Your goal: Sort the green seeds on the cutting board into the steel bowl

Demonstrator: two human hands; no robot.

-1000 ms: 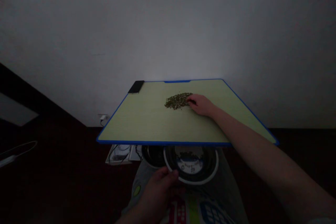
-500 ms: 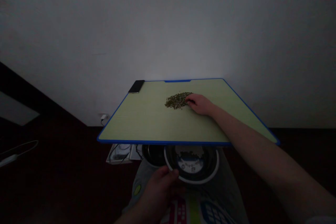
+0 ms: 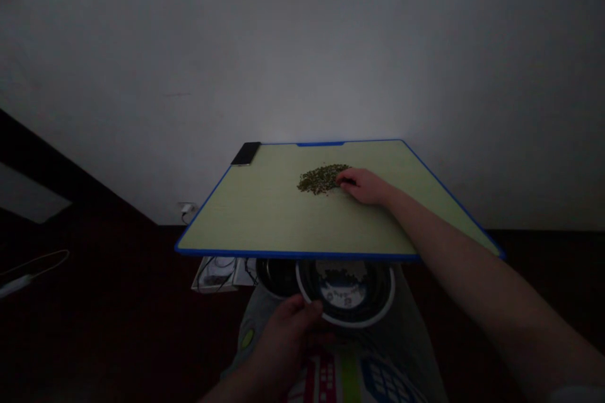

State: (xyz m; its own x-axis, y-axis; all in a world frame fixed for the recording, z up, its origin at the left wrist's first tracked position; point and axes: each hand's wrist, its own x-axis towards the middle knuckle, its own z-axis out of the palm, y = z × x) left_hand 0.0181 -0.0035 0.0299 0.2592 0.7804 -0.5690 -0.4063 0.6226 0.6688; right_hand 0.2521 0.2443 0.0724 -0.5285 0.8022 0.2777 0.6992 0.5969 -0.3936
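Note:
On the pale yellow-green tabletop lies a spread pile of small greenish-brown grains point(image 3: 319, 180), too small to name for certain. My right hand point(image 3: 362, 185) rests at the pile's right edge, its fingers curled and touching the grains; whatever is between the fingertips is hidden. Below the table's near edge my left hand point(image 3: 288, 334) grips the pale rim of a round metal bowl point(image 3: 362, 321), thumb on top. Inside that bowl, dark bits lie on a light, shiny bottom. Its far side is hidden under the table edge.
The blue-edged folding table point(image 3: 246, 220) stands against a grey wall. A black phone point(image 3: 246, 153) lies at its far left corner. Beneath are a second dark bowl point(image 3: 278, 277) and a white box with cables point(image 3: 217, 274). A charger point(image 3: 187, 208) sits in the wall socket.
My right hand has shifted very slightly right along the pile's edge. My left hand and the bowl are practically unchanged.

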